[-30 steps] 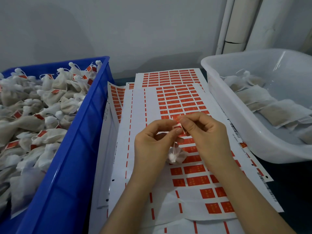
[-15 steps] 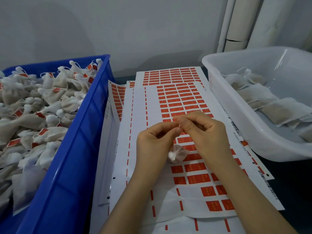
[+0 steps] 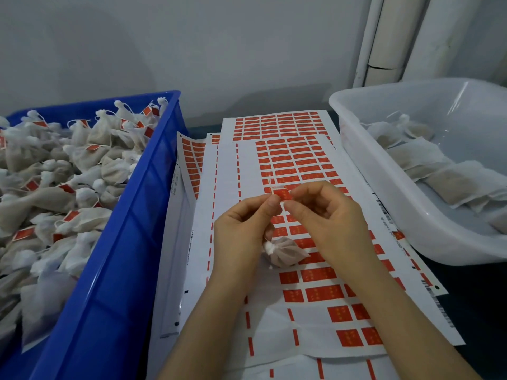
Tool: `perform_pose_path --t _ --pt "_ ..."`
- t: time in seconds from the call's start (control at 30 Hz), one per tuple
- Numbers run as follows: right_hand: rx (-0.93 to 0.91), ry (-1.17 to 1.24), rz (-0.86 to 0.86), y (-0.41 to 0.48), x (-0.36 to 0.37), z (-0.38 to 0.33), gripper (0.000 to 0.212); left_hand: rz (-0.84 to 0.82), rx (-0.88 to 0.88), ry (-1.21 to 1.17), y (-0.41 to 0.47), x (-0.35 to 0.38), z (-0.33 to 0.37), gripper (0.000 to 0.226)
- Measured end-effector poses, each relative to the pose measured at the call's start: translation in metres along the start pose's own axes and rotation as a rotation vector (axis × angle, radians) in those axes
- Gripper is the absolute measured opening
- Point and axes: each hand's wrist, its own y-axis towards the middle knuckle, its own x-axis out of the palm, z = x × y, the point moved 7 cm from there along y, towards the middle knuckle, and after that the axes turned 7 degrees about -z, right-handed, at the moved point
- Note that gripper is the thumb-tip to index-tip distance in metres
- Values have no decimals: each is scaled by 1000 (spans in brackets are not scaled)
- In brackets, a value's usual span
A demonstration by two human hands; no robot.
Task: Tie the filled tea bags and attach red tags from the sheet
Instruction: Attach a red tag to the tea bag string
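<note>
Above the sheet (image 3: pixel 290 171) mid-bench, both hands pinch a red tag (image 3: pixel 281 193) onto the string. Left hand (image 3: pixel 241 229) and right hand (image 3: pixel 326 215) hold lightly; the tea bag (image 3: pixel 285 250) looks soft and light, so it is best gripped at its knot.

A blue crate (image 3: pixel 115 270) holds off-white tea bags (image 3: pixel 82 171) with red tags. The white sheet (image 3: pixel 227 165) carries rows of red rectangles and dashed red lines. The tub (image 3: pixel 384 215) is translucent white.

No legible text: print on red tags (image 3: pixel 323 293) & sheet (image 3: pixel 227 215) edge codes too blurred.
</note>
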Motion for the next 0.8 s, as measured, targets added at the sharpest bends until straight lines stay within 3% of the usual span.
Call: perform_pose_path --t 0.07,0.27,0.47,0.8 --pt "-3 28 10 0 -3 -1 7 -11 -7 -16 0 1 0 25" --pt "29 67 38 -2 -5 1 21 -45 -30 -104 0 4 0 22" --pt "46 59 32 -1 -6 5 3 -57 -20 -86 0 4 -1 28" --pt "76 64 24 1 -4 11 7 -79 -6 -68 0 7 1 25"
